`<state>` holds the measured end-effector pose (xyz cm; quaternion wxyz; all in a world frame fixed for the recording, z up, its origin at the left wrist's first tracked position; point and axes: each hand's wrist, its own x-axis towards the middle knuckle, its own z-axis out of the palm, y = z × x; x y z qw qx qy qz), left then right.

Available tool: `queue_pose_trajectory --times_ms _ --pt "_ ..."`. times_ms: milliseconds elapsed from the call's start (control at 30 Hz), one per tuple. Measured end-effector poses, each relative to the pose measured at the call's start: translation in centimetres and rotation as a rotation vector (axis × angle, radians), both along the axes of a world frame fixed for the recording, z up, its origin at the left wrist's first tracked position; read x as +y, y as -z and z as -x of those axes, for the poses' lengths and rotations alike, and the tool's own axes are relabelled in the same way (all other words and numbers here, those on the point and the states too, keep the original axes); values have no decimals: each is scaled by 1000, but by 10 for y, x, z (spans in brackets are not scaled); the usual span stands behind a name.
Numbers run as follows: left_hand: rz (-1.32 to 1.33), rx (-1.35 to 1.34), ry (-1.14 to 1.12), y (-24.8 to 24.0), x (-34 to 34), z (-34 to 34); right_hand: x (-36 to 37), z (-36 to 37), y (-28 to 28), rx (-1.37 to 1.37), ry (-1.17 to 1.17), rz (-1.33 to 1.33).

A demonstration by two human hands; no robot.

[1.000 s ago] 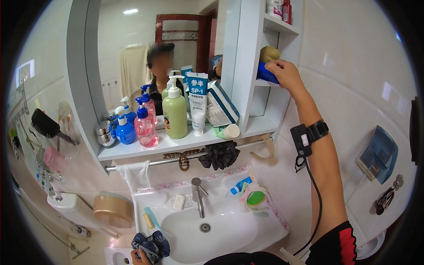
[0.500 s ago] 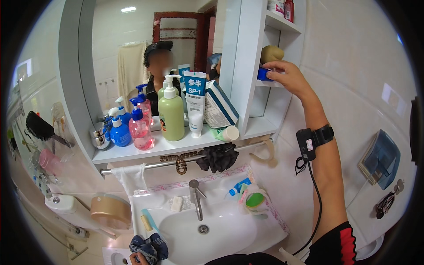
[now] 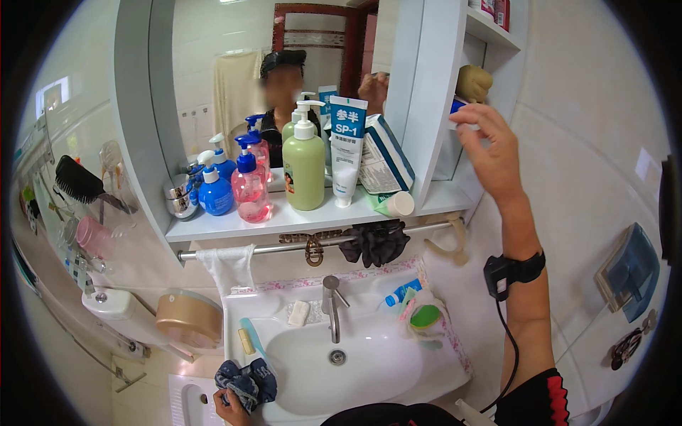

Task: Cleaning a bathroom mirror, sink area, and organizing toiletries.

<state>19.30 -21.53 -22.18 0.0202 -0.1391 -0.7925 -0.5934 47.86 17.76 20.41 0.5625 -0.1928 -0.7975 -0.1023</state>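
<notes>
Crumpled navy cloth (image 3: pixel 249 382) sits gripped in left hand (image 3: pixel 231 410) at white ceramic sink's (image 3: pixel 334 387) left edge; right hand (image 3: pixel 491 150) half-open, empty.

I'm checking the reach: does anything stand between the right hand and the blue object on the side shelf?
Nothing visible does. The right hand itself partly hides the blue object; whether they touch, I cannot tell.

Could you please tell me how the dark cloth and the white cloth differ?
The dark cloth is dark blue with paler patches; the white cloth is plain. The dark cloth is bunched up; the white cloth hangs draped. The dark cloth is in the left hand; the white cloth is on the rail. Both are fabric.
</notes>
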Motion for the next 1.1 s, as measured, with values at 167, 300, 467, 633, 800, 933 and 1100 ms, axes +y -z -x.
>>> queue_pose_trajectory --times_ms 167,300,467,633,800,933,1100 --pt "-44 -105 21 1 -3 8 -6 19 27 -119 -18 184" --pt "-80 -98 17 3 1 7 10 33 42 -240 126 198" --pt "-160 -157 22 2 3 2 22 47 52 -290 258 144" --pt "-183 -169 17 6 -2 4 9 47 53 -189 197 167" --pt "-101 -120 2 9 -3 6 6 25 60 -49 87 219" --pt "-58 -79 14 17 -3 10 23 -19 59 213 -11 284" --pt "-56 -84 31 33 -3 17 17 -57 74 646 -248 522"
